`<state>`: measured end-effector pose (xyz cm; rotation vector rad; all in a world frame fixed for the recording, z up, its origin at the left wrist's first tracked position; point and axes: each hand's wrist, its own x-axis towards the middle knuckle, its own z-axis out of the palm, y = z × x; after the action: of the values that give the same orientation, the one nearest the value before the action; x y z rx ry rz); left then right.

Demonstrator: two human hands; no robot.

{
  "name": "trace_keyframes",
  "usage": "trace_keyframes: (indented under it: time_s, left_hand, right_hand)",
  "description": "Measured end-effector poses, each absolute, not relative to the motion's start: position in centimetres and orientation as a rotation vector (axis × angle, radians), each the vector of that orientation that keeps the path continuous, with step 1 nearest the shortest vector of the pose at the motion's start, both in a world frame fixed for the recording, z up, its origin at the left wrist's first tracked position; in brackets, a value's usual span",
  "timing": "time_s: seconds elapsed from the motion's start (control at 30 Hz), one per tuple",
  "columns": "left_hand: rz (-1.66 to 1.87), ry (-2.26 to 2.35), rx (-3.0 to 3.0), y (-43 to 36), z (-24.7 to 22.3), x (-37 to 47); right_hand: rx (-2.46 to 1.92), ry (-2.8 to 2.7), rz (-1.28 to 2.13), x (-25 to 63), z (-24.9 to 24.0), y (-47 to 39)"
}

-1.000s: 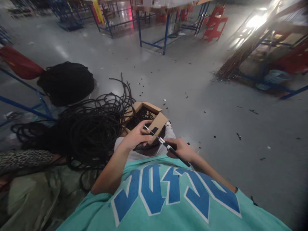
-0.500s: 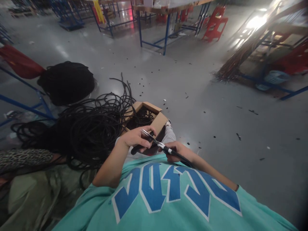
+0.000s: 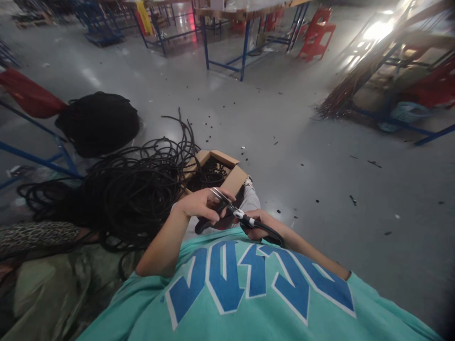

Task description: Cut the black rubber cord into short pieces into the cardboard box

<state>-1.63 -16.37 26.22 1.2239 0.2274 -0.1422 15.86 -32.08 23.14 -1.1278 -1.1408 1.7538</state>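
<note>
My right hand (image 3: pixel 259 223) grips the black handles of a pair of scissors (image 3: pixel 239 214), whose blades point up and left with a gap between them. My left hand (image 3: pixel 199 206) is closed round a black cord (image 3: pixel 203 224), which hangs below its palm. The blades cross in front of that hand's fingers and partly hide them. Just beyond both hands stands an open cardboard box (image 3: pixel 236 180) with short black pieces (image 3: pixel 215 168) in it. Long black cords (image 3: pixel 138 189) lie in a tangled heap left of the box.
A big black bundle (image 3: pixel 99 123) sits behind the heap. At the left are a blue frame (image 3: pixel 64 151) and another person's leopard-print sleeve (image 3: pixel 39 234). Small black scraps dot the grey floor (image 3: pixel 284 156). Farther off stand a table (image 3: pixel 245 14) and red stools (image 3: pixel 317 35).
The scissor blades and handles have spread wider apart. My left fingers have shifted slightly, with the black cord still in that hand.
</note>
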Motion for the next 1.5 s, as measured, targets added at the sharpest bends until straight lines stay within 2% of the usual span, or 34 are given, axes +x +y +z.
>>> trace_keyframes:
  time_s: [0.37, 0.73, 1.27, 1.37, 1.5]
  left_hand:
    - [-0.079, 0.331, 1.212, -17.6, 25.7, -1.5]
    - [-0.221, 0.324, 1.224, -16.4, 26.7, -1.4]
    - [-0.494, 0.193, 1.36, -15.2, 29.6, -0.7]
    - [-0.388, 0.191, 1.42, -15.7, 29.6, -0.6]
    - [-0.056, 0.335, 1.451, -17.5, 28.6, -0.6]
  right_hand:
    - [-0.89, -0.984, 1.868, 15.4, 22.9, -32.3]
    - [-1.25, -1.169, 1.71, 15.6, 24.3, -32.8]
    - [-1.287, -1.298, 1.637, 15.5, 25.0, -33.7]
    - [-1.26, -1.285, 1.619, 15.7, 24.9, -33.7]
    - [-1.263, -1.187, 1.599, 15.7, 24.5, -33.4]
